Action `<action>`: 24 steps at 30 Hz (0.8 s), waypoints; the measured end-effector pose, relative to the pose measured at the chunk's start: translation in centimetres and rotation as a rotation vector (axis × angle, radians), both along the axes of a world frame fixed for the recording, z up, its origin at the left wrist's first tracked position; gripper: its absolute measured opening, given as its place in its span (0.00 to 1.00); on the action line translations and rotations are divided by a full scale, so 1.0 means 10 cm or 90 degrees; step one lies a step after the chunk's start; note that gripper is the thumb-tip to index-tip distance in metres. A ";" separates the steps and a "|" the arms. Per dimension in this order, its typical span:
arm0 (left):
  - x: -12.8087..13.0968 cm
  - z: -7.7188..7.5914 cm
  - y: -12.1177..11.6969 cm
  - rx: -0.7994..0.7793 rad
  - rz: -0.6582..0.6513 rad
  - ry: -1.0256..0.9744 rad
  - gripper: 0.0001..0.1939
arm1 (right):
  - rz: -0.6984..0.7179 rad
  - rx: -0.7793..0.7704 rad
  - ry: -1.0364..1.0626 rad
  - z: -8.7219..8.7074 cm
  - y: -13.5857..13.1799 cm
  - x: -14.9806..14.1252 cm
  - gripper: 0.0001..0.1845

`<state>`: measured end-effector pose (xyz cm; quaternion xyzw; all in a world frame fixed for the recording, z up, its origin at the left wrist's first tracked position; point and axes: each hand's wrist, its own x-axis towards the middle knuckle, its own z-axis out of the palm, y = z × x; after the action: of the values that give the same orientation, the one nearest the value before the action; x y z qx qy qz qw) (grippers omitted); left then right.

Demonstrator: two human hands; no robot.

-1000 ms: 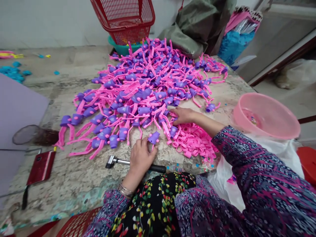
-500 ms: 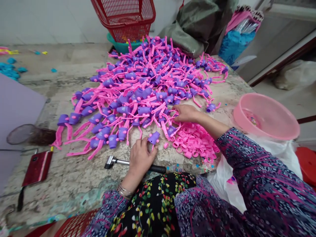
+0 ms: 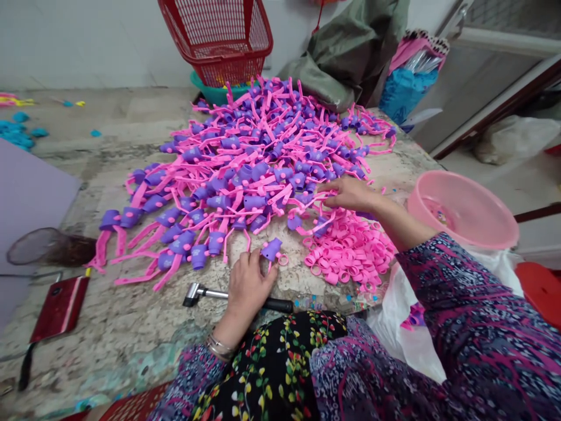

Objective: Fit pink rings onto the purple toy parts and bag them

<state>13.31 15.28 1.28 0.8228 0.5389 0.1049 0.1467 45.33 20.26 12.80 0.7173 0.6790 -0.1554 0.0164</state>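
Note:
A big heap of pink-and-purple plastic toy parts covers the worn table top. My left hand rests near the front edge, its fingers closed on one purple piece with a small pink ring beside it. My right hand reaches into the right side of the heap, fingers pinched on a pink strip among the parts. Below that hand lies a pile of pink rings. A small metal hammer with a black handle lies under my left hand.
A pink basin stands at the right edge above a white bag. A red basket sits on a teal bowl at the back. A red phone and a round mesh lid lie at the left.
My right hand has moved right and a little farther back along the heap's edge, dragging pink strips. The left hand stays on the purple piece. The view has shifted slightly.

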 end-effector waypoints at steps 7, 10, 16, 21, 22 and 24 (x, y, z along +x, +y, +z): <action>-0.01 0.02 0.00 -0.021 0.001 -0.001 0.28 | -0.185 0.061 0.339 -0.03 -0.07 0.26 0.19; -0.02 0.01 0.01 -0.036 -0.004 -0.012 0.28 | -0.234 0.091 0.401 0.00 -0.10 0.27 0.17; -0.02 -0.07 0.04 -0.050 0.003 -0.030 0.27 | -0.229 0.110 0.499 0.23 0.04 -0.08 0.11; -0.02 -0.07 0.06 -0.076 0.010 -0.027 0.28 | -0.157 0.101 0.503 0.37 0.46 -0.72 0.10; -0.02 -0.06 0.06 -0.079 0.008 -0.024 0.28 | -0.146 0.106 0.494 0.39 0.57 -0.85 0.11; -0.01 -0.06 0.07 -0.078 0.009 -0.016 0.28 | -0.124 0.120 0.469 0.42 0.78 -1.10 0.14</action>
<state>13.17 15.97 0.72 0.8070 0.5485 0.0828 0.2028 34.32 28.08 17.04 0.6731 0.5795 -0.3400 -0.3092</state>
